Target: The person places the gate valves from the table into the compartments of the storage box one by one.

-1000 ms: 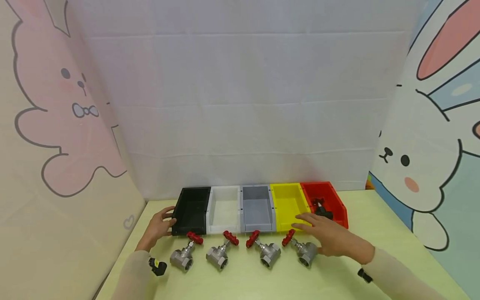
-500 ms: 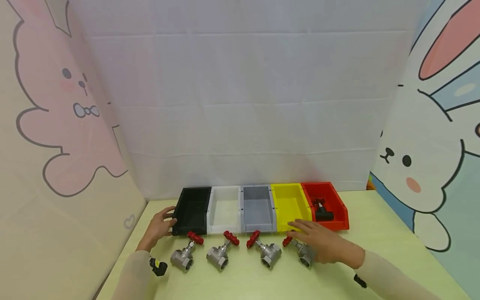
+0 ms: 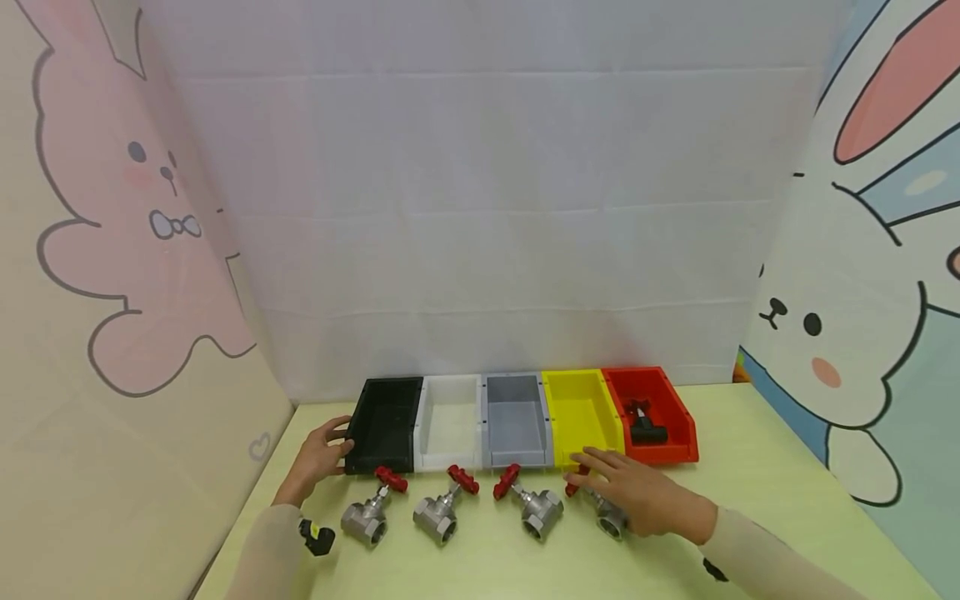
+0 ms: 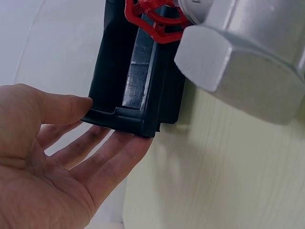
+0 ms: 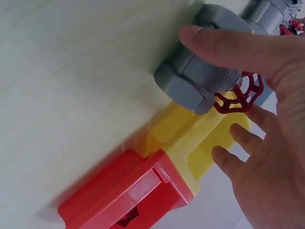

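Several metal valves with red handwheels lie in a row in front of the bins. My left hand (image 3: 318, 458) holds the left wall of the black bin (image 4: 138, 88), thumb at the rim and fingers along the outside. My right hand (image 3: 648, 492) reaches over the rightmost valve (image 3: 611, 525), hiding part of its body and handwheel. In the right wrist view, the thumb lies across the valve's grey body (image 5: 186, 81), while the other fingers are spread apart beyond the red handwheel (image 5: 240, 95).
White (image 3: 450, 462), grey (image 3: 517, 458), yellow (image 3: 585, 400) and red (image 3: 663, 454) bins continue the row to the right of the black one. Inside the red bin sits a black T-shaped fitting (image 3: 648, 433). A white cloth wall (image 3: 487, 250) rises behind the table.
My right hand has moved left and toward me, from in front of the yellow and red bins to over the rightmost valve. The left hand stays at the black bin.
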A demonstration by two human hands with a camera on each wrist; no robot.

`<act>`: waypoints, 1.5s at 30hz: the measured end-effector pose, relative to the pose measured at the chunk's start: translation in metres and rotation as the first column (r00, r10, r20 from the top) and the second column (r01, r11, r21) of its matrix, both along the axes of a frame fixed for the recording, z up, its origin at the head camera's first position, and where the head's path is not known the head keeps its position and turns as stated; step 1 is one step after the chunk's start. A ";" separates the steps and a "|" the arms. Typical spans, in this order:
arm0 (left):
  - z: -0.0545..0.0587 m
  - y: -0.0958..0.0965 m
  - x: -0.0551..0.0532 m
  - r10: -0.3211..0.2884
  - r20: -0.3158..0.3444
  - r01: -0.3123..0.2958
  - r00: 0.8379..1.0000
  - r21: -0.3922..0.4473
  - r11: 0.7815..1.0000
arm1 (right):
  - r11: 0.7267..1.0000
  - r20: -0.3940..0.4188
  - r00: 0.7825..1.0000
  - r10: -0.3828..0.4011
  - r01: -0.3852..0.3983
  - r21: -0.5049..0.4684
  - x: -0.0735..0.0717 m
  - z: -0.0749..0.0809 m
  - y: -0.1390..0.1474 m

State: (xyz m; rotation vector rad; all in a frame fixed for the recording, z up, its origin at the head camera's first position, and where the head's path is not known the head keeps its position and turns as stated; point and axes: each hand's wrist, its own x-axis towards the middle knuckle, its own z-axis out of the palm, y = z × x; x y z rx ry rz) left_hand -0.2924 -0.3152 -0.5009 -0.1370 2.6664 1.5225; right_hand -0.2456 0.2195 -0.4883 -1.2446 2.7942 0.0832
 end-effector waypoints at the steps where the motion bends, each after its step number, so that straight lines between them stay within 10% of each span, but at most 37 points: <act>1: 0.000 0.000 0.000 0.000 0.002 0.000 1.000 0.000 1.000 | 1.000 0.003 1.000 0.002 -0.002 -0.001 0.000 -0.001 0.000; 45: -0.001 0.000 0.000 -0.007 0.004 0.007 1.000 -0.005 1.000 | 0.999 0.069 0.997 -0.044 0.043 0.012 -0.001 0.015 -0.006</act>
